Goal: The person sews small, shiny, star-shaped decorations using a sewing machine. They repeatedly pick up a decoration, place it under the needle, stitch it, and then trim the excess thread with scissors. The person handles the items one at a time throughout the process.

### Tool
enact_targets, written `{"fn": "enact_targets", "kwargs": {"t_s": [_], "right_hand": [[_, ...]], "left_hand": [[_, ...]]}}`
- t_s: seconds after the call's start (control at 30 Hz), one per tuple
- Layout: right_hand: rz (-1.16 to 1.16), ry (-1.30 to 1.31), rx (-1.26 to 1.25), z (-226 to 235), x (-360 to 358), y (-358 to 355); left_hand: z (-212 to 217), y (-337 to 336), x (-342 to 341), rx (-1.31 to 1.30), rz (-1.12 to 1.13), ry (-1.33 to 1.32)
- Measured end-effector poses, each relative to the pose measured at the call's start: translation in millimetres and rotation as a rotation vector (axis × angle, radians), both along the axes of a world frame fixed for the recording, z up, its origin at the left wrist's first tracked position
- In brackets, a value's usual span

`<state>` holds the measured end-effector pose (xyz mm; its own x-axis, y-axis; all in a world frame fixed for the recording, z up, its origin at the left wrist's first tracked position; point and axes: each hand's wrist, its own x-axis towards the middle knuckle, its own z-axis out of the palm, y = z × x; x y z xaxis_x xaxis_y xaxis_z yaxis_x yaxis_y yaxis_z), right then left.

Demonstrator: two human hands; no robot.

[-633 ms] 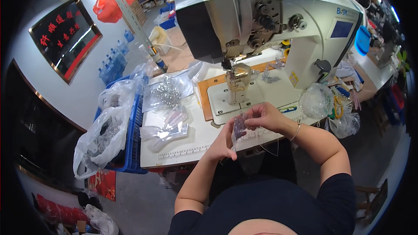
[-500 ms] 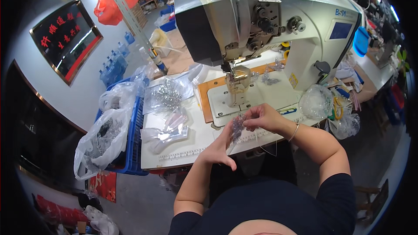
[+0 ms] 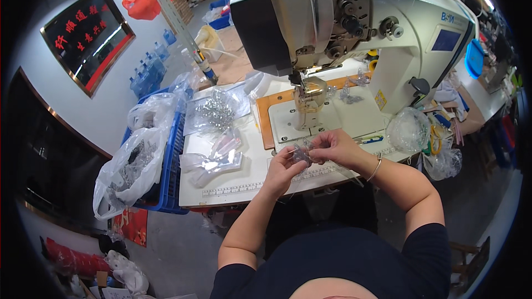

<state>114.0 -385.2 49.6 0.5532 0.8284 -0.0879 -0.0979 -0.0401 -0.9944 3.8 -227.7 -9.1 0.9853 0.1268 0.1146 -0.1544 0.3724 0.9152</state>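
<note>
Both my hands meet just in front of the sewing machine [image 3: 388,5], above the near part of its white table [image 3: 255,188]. Between them is a small, glittery grey, see-through piece [image 3: 301,155]; its exact kind is unclear. My left hand [image 3: 282,170] pinches its left side between thumb and fingers. On the other side, my right hand [image 3: 336,148] grips it with its fingertips. Similar glittery pieces [image 3: 349,97] lie on the machine bed behind the needle post [image 3: 309,102]. A pile of silvery pieces [image 3: 217,109] rests on clear plastic at the left.
Folded clear plastic sheets [image 3: 216,165] lie left of my hands, near a printed ruler strip [image 3: 233,192]. A blue crate [image 3: 170,180] with white plastic bags [image 3: 136,169] stands against the table's left side. At right are a clear plastic bundle [image 3: 409,130] and small snips [image 3: 370,139].
My left hand has gone from spread, thumb apart, to closed on the grey piece, moving slightly up. The piece has turned from upright to flatter. The view has shifted a little.
</note>
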Motion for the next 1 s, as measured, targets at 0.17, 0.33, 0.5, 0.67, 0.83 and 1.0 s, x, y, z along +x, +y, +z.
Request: {"fn": "enact_targets", "kwargs": {"t_s": [0.17, 0.33, 0.5, 0.67, 0.83, 1.0], "right_hand": [[-0.025, 0.001, 0.073, 1, 11, 6], [-0.140, 0.118, 0.082, 21, 31, 9], [-0.237, 0.317, 0.141, 40, 56, 12], [-0.207, 0.374, 0.086, 54, 75, 14], [-0.180, 0.294, 0.090, 65, 89, 18], [-0.323, -0.406, -0.264, 62, 115, 35]], "left_hand": [[17, 11, 13, 0.079, 0.055, 0.035], [53, 25, 43, 0.168, 0.031, 0.121], [86, 31, 81, 0.009, -0.074, 0.215], [100, 35, 93, -0.135, -0.158, 0.354], [117, 32, 95, -0.176, -0.054, 0.394], [123, 40, 108, -0.105, -0.092, 0.365]]}}
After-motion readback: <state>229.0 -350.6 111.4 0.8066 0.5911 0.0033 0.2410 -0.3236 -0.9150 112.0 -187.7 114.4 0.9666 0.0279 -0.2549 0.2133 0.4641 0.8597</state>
